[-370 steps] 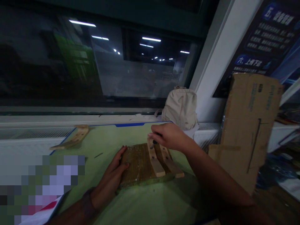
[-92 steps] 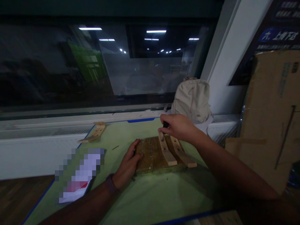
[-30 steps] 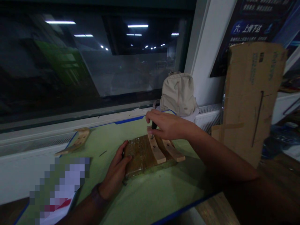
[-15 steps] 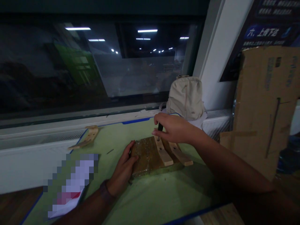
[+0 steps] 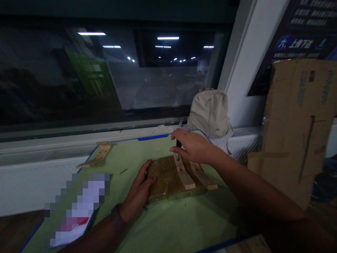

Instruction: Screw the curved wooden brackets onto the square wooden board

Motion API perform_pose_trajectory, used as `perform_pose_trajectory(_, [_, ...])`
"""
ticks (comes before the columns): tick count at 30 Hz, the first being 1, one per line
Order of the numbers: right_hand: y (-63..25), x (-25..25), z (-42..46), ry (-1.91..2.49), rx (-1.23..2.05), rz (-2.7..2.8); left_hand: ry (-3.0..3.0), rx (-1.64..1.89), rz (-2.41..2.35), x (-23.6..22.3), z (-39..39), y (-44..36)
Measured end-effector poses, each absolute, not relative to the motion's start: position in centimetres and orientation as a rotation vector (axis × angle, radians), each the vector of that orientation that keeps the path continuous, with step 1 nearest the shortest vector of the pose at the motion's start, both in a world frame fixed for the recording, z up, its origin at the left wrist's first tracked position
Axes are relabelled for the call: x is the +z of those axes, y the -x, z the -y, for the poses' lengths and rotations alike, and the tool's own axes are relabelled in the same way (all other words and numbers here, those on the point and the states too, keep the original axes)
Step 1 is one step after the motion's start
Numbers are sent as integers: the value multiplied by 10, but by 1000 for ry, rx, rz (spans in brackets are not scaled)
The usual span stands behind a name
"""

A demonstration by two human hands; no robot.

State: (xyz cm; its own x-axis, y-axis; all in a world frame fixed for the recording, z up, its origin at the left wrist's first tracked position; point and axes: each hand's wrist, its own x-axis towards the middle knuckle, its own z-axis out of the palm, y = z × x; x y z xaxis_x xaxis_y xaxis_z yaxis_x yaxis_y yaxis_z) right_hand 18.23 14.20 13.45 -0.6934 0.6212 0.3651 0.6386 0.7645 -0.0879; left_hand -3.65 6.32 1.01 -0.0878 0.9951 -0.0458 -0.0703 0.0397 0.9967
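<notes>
A brown wooden board (image 5: 162, 179), its top shiny as if wrapped in clear film or tape, lies on the green tabletop (image 5: 168, 225). My left hand (image 5: 140, 186) grips its left edge, thumb on top. Across the board's right side lie two pale, curved wooden pieces with holes, a nearer one (image 5: 185, 177) and one to its right (image 5: 202, 177). My right hand (image 5: 193, 144) is closed round the black handle of a screwdriver (image 5: 178, 144). The shaft points down into the upper hole of the nearer curved piece. My fingers partly hide the handle.
Another curved wooden piece (image 5: 101, 154) lies at the table's far left edge. A thin dark stick-like item (image 5: 123, 171) is near it. A pixelated flat item (image 5: 81, 211) lies at left. A beige backpack (image 5: 209, 112) and cardboard (image 5: 295, 133) stand behind and right.
The view has shifted between frames. My left hand keeps its hold on the board. My right hand stays at the same curved piece with the screwdriver, its fingers and wrist slightly turned.
</notes>
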Motion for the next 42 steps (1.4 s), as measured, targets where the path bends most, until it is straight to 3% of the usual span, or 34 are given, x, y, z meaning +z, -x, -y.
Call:
perform_pose_trajectory(3, [-190,140,-141,672,200,2646,-1111,1274,-1267,10,-63,37])
perform_pose_trajectory(6, [-192,144,-142,647,364,2664,-1105,1262,-1256,11,-63,37])
perform_pose_trajectory(14, [-181,132,-150,1077,-200,2528,-1038,1258,-1232,12,-62,35])
perform_pose_trajectory(23, [-191,144,-142,653,203,2629,-1082,1276,-1236,13,-62,36])
perform_pose_trajectory(35, [-178,140,-138,1180,-331,2621,-1073,1287,-1245,13,-63,35])
perform_pose_trajectory(39, [-181,145,-132,1281,-300,2601,-1086,1277,-1268,14,-62,34])
perform_pose_trajectory(42, [-187,145,-133,1108,-138,2620,-1101,1280,-1261,12,-62,35])
